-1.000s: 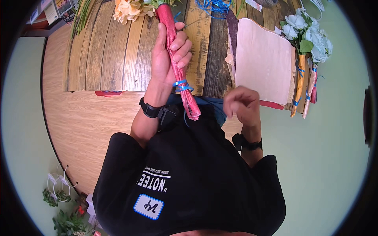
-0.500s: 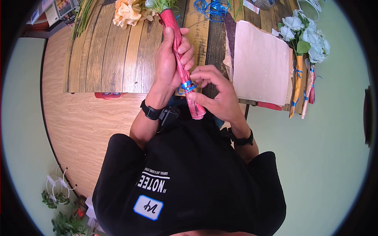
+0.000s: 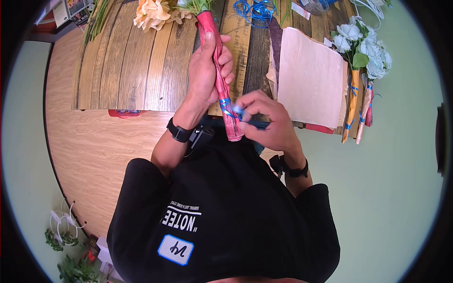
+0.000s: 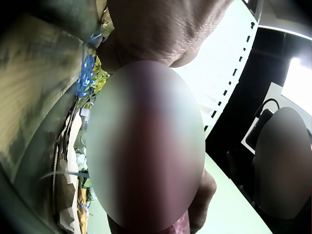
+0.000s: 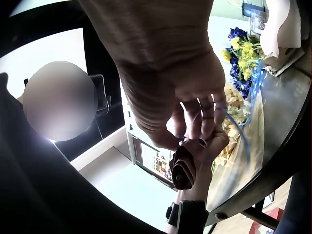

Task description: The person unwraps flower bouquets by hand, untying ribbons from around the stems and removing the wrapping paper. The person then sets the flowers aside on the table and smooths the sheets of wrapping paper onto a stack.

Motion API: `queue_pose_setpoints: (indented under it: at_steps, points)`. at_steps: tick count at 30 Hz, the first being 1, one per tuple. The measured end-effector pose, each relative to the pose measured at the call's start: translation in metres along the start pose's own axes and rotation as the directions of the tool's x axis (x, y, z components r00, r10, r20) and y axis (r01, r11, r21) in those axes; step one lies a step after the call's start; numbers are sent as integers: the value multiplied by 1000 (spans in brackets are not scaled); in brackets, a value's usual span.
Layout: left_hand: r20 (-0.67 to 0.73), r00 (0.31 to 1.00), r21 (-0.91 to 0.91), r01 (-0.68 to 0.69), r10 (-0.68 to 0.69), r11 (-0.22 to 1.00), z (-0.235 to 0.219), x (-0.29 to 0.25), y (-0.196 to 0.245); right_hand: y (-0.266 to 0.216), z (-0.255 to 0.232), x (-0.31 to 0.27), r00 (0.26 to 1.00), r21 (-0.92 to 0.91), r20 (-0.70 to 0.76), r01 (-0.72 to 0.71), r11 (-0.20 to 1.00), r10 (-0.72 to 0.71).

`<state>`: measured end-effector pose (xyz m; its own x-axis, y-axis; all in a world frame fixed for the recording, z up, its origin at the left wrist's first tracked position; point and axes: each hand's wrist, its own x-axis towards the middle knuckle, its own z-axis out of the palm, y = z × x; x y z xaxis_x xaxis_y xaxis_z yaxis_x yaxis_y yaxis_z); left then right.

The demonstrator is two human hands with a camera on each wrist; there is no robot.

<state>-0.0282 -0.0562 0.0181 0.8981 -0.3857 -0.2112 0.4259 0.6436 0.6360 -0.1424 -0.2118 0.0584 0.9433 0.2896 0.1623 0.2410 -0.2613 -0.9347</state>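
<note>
Wooden boards make up the bench (image 3: 118, 70). The left hand (image 3: 202, 73) grips the red paper bundle (image 3: 222, 89), which pokes over the near edge. The right hand (image 3: 274, 126) pinches blue ribbon (image 3: 225, 101) by the bundle's near end. The bundle looks light and its paper soft, so a hard squeeze might squash or rip it. Holding the middle seems best; thin ribbon may slip. Green leaves (image 3: 199, 5) stick out the far end. Pale paper (image 3: 311, 75) lies right.
</note>
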Motion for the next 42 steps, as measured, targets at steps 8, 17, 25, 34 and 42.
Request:
queue_pose_setpoints:
  at_steps: [8, 17, 25, 34, 42]
  points:
    - [-9, 1000, -53, 11, -11, 999, 5, 1, 4, 22, -6, -13, 891, 300, -370, -152, 942, 262]
    - [-6, 1000, -15, 26, -26, 1000, 4, 2, -1, 4, 2, 12, 994, -232, -96, 36, 972, -60]
    - [-29, 998, 27, 49, -48, 998, 3, 2, -6, 1, 2, 18, 986, -228, 64, -133, 965, 151]
    - [-17, 998, 22, 54, -53, 998, 1, 3, -4, 4, -5, 16, 989, -127, 143, -25, 992, 43]
    - [-23, 998, 2, 54, -54, 999, 1, 8, -6, 1, 1, 10, 996, -28, -13, -87, 996, 87]
